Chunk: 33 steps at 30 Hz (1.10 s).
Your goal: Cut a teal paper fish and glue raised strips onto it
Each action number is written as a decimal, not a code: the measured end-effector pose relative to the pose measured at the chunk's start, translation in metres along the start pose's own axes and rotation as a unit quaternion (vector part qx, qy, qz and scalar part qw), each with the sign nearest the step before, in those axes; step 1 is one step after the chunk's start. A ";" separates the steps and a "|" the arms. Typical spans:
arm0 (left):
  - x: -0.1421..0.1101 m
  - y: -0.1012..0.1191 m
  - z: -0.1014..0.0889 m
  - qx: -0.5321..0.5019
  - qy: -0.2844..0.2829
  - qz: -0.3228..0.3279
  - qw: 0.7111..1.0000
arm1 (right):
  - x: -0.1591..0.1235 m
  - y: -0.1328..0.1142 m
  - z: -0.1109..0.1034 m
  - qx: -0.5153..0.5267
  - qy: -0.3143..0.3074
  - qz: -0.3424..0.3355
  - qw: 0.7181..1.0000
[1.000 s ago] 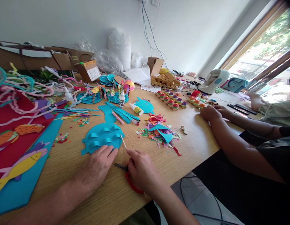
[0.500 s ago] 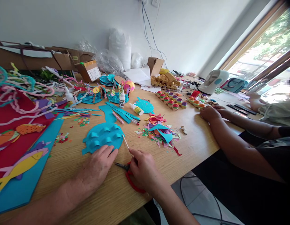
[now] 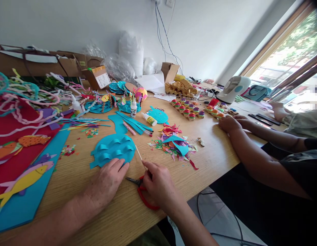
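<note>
A blue paper cutout, round with tabs at its left, lies on the table with curled strips standing up from it. My left hand rests flat on its lower right edge, fingers stretched out. Pinched in my right hand is a thin pale stick, its tip close to the cutout's right edge. Red-handled scissors lie partly under my right hand, blades pointing left. Blue paper strips and a pink patterned pen are just beyond the cutout.
Paper scraps are heaped to the right. Glue bottles and another blue cutout lie farther back. Coloured sheets with paper fish cover the left side. Another person's hands work at the right, near painted egg-carton pieces.
My right hand has shifted slightly right, drawing the stick's tip a little away from the cutout's edge. My left hand stays in place.
</note>
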State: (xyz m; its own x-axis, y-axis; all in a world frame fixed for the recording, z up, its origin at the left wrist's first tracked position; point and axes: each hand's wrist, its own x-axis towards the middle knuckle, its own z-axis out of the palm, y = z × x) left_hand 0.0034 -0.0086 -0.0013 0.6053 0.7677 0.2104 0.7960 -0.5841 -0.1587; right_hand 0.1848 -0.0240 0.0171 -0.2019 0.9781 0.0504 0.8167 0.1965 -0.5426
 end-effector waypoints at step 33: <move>-0.032 -0.018 -0.004 0.002 -0.049 0.012 0.999 | 0.003 -0.017 0.000 -0.067 -0.103 -0.044 0.991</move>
State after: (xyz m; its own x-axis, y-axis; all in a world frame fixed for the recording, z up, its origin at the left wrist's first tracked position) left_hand -0.0306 -0.0237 -0.0015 0.6215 0.7756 0.1105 0.7810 -0.6021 -0.1661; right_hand 0.1703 -0.0242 0.0270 -0.3713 0.9244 -0.0875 0.8523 0.3019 -0.4272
